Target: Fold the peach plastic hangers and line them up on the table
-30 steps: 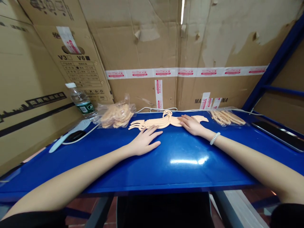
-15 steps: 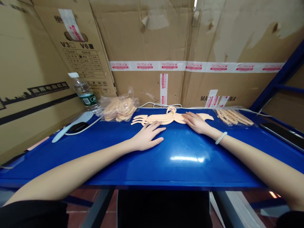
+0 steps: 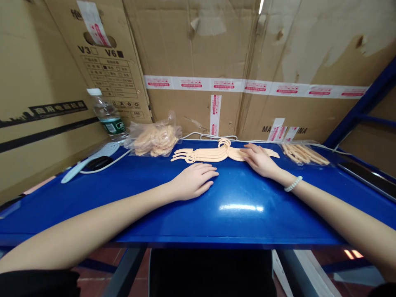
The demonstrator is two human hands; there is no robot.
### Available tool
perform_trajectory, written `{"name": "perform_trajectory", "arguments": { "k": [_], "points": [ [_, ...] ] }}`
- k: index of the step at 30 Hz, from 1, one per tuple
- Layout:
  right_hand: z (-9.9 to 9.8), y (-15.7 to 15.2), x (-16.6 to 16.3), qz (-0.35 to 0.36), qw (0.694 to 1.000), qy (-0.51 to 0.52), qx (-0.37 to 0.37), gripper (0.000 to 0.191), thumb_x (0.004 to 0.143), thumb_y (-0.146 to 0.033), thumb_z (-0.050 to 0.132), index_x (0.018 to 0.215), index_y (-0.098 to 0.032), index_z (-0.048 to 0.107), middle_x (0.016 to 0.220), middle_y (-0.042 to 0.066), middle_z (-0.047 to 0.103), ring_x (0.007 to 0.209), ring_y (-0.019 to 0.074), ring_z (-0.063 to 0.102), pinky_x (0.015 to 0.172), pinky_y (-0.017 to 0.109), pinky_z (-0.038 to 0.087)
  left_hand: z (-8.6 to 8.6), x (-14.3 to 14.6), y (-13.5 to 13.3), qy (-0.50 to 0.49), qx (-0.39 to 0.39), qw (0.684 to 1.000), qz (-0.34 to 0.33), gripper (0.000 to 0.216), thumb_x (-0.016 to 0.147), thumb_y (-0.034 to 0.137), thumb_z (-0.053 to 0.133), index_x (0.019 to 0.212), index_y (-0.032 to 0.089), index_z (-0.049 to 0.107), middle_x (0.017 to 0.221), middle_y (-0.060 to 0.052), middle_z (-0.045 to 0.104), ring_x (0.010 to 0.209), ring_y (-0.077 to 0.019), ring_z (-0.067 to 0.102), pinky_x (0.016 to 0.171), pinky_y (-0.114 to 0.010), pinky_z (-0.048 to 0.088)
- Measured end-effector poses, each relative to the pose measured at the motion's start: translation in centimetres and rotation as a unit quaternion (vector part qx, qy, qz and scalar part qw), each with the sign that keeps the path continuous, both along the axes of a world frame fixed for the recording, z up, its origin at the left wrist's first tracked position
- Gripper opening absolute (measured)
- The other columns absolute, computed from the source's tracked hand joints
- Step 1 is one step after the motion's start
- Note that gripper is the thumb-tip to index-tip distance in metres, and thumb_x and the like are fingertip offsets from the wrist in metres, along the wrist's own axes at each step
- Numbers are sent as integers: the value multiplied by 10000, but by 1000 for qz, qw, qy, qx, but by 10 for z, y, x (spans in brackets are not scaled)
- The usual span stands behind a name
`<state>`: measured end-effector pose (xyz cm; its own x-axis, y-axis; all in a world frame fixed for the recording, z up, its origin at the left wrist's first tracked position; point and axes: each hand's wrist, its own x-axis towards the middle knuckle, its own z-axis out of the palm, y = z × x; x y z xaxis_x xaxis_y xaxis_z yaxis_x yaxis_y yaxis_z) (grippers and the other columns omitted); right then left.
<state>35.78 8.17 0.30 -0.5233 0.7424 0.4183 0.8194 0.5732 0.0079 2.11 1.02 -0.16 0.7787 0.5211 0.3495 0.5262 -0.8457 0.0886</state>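
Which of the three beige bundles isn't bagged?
The middle bundle, lying loose and partly covered by the right hand; the left bundle and right bundle are both bagged.

The hangers (image 3: pixel 212 154) are pale peach, the surface (image 3: pixel 241 225) deep blue, the tape (image 3: pixel 192 83) white with red print, the brush (image 3: pixel 81 166) light blue.

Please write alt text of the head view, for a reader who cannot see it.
A person's right hand covers part of some peach hangers on a blue table; the left hand lies just in front. One filled plastic bag lies left of them, another right.
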Motion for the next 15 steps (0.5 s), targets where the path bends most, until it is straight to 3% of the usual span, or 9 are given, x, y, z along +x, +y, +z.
{"name": "perform_trajectory", "arguments": {
  "k": [4,9,12,15],
  "points": [
    [9,1,8,20,999,26,5,409,996,-295,401,1297,-159,642,1408,201,560,1324,359,523,1126,567,426,1,-1,-4,22,41,999,-16,405,1068,309,362,1324,166,641,1402,-128,647,1272,-264,621,1124,-452,469],
    [41,-7,24,29,995,97,-4,352,973,-335,454,1175,-192,704,1275,162,654,1190,342,628,1066,530,494,7,-5,-15,83,98,991,-26,419,1073,280,336,1349,153,624,1400,-118,653,1239,-274,641,1098,-443,482],
    [58,-16,33,17,993,117,-16,326,961,-357,476,1132,-222,718,1178,121,710,1093,333,671,949,504,565,10,-6,-24,115,109,987,-14,414,1055,240,346,1356,155,616,1400,-126,652,1213,-279,655,1052,-437,505],
    [58,-24,41,-1,994,107,-28,329,960,-365,476,1129,-214,716,1112,121,727,1009,328,691,849,478,598,9,-6,-31,136,101,985,-2,436,1009,173,383,1394,143,585,1438,-152,619,1241,-295,642,1001,-434,528]
  ]
}}
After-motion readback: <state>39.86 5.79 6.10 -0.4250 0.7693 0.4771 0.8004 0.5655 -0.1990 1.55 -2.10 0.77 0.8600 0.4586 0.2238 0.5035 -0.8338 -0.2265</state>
